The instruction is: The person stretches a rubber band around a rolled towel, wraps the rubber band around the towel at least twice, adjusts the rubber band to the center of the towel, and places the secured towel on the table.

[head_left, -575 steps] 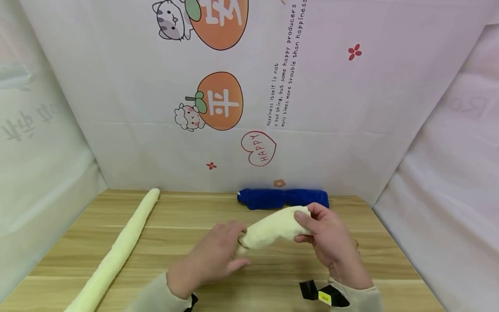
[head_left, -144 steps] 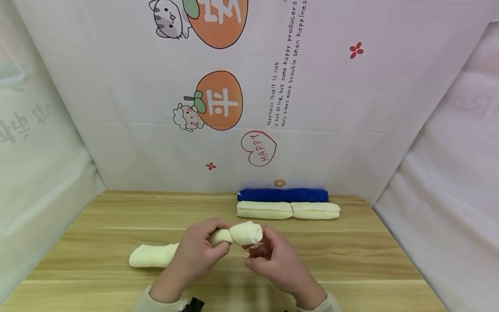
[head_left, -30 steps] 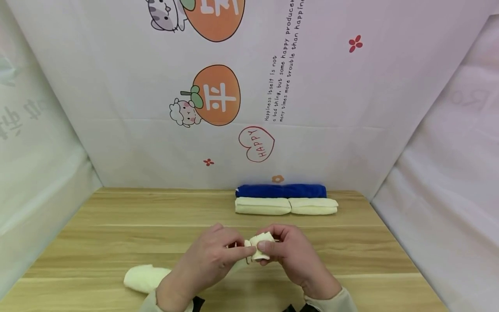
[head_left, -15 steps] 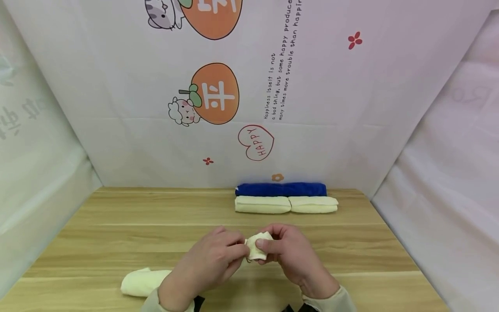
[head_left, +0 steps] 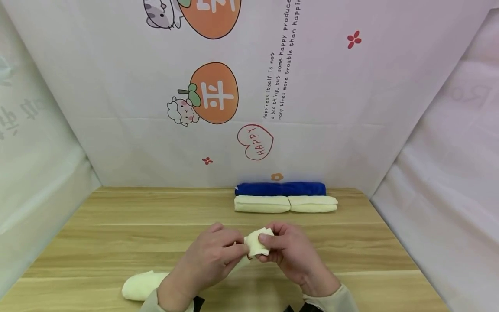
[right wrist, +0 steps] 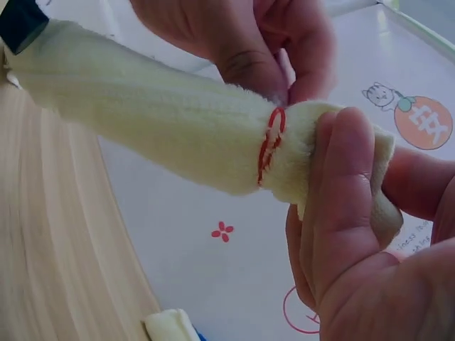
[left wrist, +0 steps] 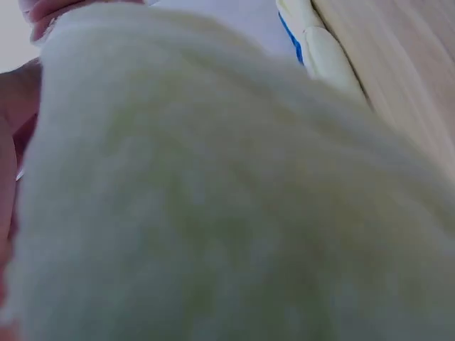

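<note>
A rolled cream towel (head_left: 258, 242) is held raised over the front of the table, its other end jutting out left beneath the left forearm. In the right wrist view a red rubber band (right wrist: 269, 145) circles the towel near its gripped end. My right hand (head_left: 298, 260) grips that end, thumb on top and fingers underneath. The fingertips of my left hand (head_left: 210, 255) pinch at the band's upper edge; their exact contact is partly hidden behind the towel. Blurred towel (left wrist: 213, 185) fills most of the left wrist view.
A blue rolled towel (head_left: 280, 189) lies along the back edge of the wooden table (head_left: 148, 225). In front of it lies a cream rolled towel (head_left: 265, 204), cinched at its middle. White printed cloth (head_left: 312, 143) walls the back and sides.
Since 4.8 s ago, my right hand has taken the towel's end and my left fingers have shifted to the band. Lately the gripped end rises slightly. The back cream roll was absent 19.2 s ago.
</note>
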Demonstrator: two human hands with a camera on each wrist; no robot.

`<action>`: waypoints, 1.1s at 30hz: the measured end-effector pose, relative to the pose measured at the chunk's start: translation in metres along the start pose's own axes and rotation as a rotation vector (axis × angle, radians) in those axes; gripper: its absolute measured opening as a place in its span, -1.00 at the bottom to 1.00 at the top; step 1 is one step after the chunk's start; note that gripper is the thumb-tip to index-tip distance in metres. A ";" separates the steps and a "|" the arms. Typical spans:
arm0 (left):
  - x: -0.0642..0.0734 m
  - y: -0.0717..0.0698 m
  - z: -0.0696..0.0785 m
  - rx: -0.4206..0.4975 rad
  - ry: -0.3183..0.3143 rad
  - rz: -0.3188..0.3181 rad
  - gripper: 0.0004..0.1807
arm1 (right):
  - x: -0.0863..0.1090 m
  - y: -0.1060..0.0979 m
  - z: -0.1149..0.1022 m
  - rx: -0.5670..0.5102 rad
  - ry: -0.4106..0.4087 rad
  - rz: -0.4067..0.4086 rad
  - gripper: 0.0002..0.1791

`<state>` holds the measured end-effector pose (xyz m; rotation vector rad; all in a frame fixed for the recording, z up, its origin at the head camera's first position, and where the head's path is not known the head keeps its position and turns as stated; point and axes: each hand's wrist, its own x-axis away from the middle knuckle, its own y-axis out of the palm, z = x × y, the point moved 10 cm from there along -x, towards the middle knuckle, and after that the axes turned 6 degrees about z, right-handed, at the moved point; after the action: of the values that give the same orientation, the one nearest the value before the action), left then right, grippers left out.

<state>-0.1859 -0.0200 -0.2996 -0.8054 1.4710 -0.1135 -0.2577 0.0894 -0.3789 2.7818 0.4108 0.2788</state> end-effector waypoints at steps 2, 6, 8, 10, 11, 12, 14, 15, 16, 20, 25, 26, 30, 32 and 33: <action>0.001 0.004 -0.001 0.010 -0.010 -0.036 -0.94 | 0.000 0.001 0.000 0.084 -0.019 -0.009 -0.76; 0.006 0.012 -0.007 0.017 -0.055 -0.122 -0.91 | 0.005 0.008 -0.014 0.589 -0.242 -0.054 -0.59; 0.008 0.014 -0.011 0.025 -0.079 -0.135 -0.90 | 0.013 0.018 -0.024 0.857 -0.438 -0.101 -0.50; 0.010 0.013 -0.015 0.039 -0.100 -0.133 -0.87 | 0.022 0.029 -0.032 0.997 -0.626 -0.139 -0.49; 0.010 0.012 -0.017 0.054 -0.109 -0.129 -0.86 | 0.025 0.033 -0.034 1.004 -0.686 -0.163 -0.54; 0.011 0.012 -0.018 0.063 -0.115 -0.128 -0.86 | 0.026 0.036 -0.036 1.006 -0.722 -0.167 -0.61; 0.011 0.012 -0.019 0.080 -0.129 -0.136 -0.86 | 0.025 0.035 -0.039 0.978 -0.740 -0.132 -0.79; 0.011 0.012 -0.019 0.087 -0.134 -0.139 -0.85 | 0.023 0.032 -0.039 0.952 -0.719 -0.097 -0.86; 0.011 0.012 -0.020 0.089 -0.141 -0.144 -0.85 | 0.020 0.027 -0.039 0.937 -0.685 -0.057 -0.91; 0.012 0.013 -0.023 0.091 -0.191 -0.152 -0.87 | 0.012 0.013 -0.035 0.910 -0.546 0.064 -0.96; 0.011 0.013 -0.021 0.102 -0.212 -0.138 -0.87 | 0.006 0.005 -0.028 0.886 -0.418 0.104 -0.95; 0.010 0.012 -0.019 0.102 -0.199 -0.132 -0.86 | 0.005 0.003 -0.027 0.869 -0.393 0.112 -0.94; 0.009 0.009 -0.014 0.086 -0.148 -0.109 -0.77 | 0.003 -0.005 -0.024 0.785 -0.299 0.161 -0.91; 0.008 0.008 -0.013 0.077 -0.136 -0.103 -0.77 | 0.003 -0.007 -0.024 0.755 -0.273 0.186 -0.91; 0.007 0.007 -0.012 0.074 -0.134 -0.103 -0.78 | 0.003 -0.008 -0.024 0.739 -0.264 0.196 -0.91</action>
<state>-0.1991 -0.0236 -0.3084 -0.8132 1.2928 -0.1869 -0.2622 0.1042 -0.3587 3.5209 0.1959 -0.2597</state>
